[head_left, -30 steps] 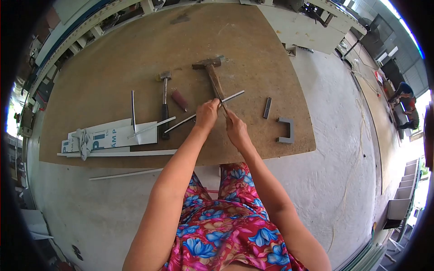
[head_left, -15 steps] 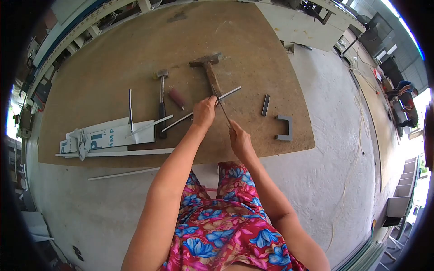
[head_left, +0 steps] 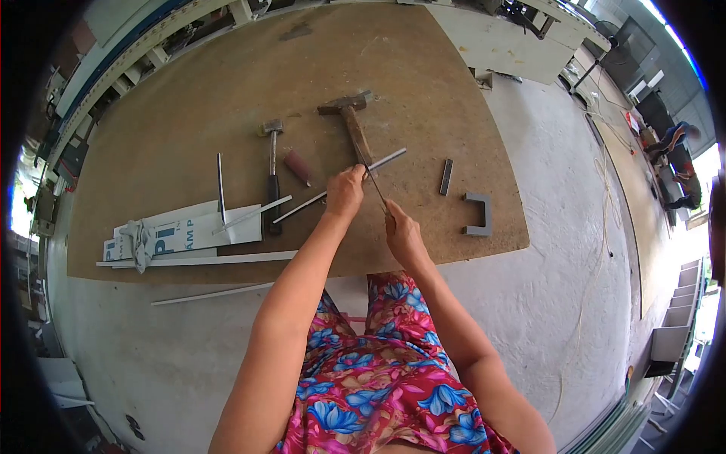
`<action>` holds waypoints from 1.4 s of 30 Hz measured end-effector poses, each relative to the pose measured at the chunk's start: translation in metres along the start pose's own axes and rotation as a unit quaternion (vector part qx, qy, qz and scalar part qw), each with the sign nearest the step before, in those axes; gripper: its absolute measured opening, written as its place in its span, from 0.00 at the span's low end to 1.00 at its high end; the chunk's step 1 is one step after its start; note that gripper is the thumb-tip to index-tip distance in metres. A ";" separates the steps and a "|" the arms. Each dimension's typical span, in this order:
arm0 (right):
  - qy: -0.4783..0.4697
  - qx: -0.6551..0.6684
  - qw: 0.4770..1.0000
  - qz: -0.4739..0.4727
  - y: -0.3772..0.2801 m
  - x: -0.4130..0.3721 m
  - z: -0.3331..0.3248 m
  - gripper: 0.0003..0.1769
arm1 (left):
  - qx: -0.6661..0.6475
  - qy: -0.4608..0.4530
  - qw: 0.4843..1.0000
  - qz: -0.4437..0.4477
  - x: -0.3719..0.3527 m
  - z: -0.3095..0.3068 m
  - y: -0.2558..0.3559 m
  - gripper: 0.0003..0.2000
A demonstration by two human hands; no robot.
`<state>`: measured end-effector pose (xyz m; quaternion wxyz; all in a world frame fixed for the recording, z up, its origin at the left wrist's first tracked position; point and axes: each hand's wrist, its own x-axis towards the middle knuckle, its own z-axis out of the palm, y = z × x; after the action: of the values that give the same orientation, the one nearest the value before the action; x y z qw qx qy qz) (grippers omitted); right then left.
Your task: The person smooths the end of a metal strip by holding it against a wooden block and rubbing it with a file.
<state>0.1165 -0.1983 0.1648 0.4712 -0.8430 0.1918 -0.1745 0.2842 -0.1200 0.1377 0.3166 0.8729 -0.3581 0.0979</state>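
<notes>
As the left hand (head_left: pixel 345 192) stays put, its fingers closed on a slim pale strip (head_left: pixel 389 158), the right hand (head_left: pixel 405 238) has drawn back over the last second to its four o'clock — fingers curled around the near end of a thin file-like tool (head_left: pixel 377 188), baring more of its length. The strip slants from eight to two o'clock above the brown board (head_left: pixel 227 98); the tool appears to cross it — likely the pulled-back end of a stroke.

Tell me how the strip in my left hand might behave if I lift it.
The strip is probably stiff, since it runs straight on both sides of your left hand. It's likely light, being so thin. Its long ends may swing, as only that hand seems to grip it.
</notes>
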 end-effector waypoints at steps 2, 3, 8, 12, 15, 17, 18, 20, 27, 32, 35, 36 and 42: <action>0.010 -0.005 1.000 -0.019 -0.001 0.013 0.004 0.19 | 0.001 0.002 1.000 -0.006 -0.001 0.002 0.000 0.06; -0.009 -0.011 1.000 0.004 -0.003 0.025 0.005 0.19 | -0.004 0.006 1.000 -0.006 0.000 0.003 -0.002 0.06; -0.041 -0.003 0.998 0.050 -0.009 0.038 0.012 0.18 | -0.005 -0.004 1.000 0.015 0.001 -0.003 0.001 0.06; -0.008 0.000 1.000 0.030 -0.010 0.010 0.005 0.18 | -0.011 0.012 0.999 0.044 -0.003 0.000 -0.002 0.05; 0.000 -0.001 1.000 0.018 -0.002 0.014 0.006 0.17 | -0.008 0.007 1.000 0.023 0.002 0.004 -0.005 0.05; 0.009 -0.030 1.000 0.002 -0.001 0.036 0.015 0.17 | -0.015 -0.005 1.000 0.005 -0.002 0.005 -0.002 0.05; 0.002 -0.028 1.000 0.010 -0.004 0.044 0.017 0.17 | -0.020 -0.008 1.000 0.002 -0.001 0.003 -0.001 0.05; -0.012 -0.019 0.999 0.024 -0.011 0.057 0.021 0.17 | -0.020 -0.016 1.000 -0.003 0.002 -0.004 -0.001 0.05; 0.001 -0.014 1.000 0.007 -0.009 0.010 0.005 0.17 | 0.001 0.006 0.999 0.043 -0.001 0.003 -0.007 0.03; -0.021 -0.046 0.998 0.045 -0.006 0.052 0.017 0.18 | 0.018 -0.008 1.000 0.021 0.006 0.003 -0.004 0.03; -0.017 -0.023 1.000 0.001 -0.004 0.061 0.022 0.18 | -0.002 -0.014 1.000 0.017 0.003 -0.002 -0.006 0.04; -0.016 -0.024 1.000 0.009 -0.005 0.055 0.020 0.18 | -0.006 -0.023 1.000 0.013 0.004 -0.002 -0.006 0.05; -0.013 -0.029 0.999 0.025 0.000 0.025 0.012 0.19 | 0.002 -0.024 1.000 0.001 0.007 0.001 -0.006 0.06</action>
<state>0.1436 -0.2020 0.1620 0.4537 -0.8534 0.2114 -0.1459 0.2933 -0.1210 0.1368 0.3058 0.8753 -0.3665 0.0776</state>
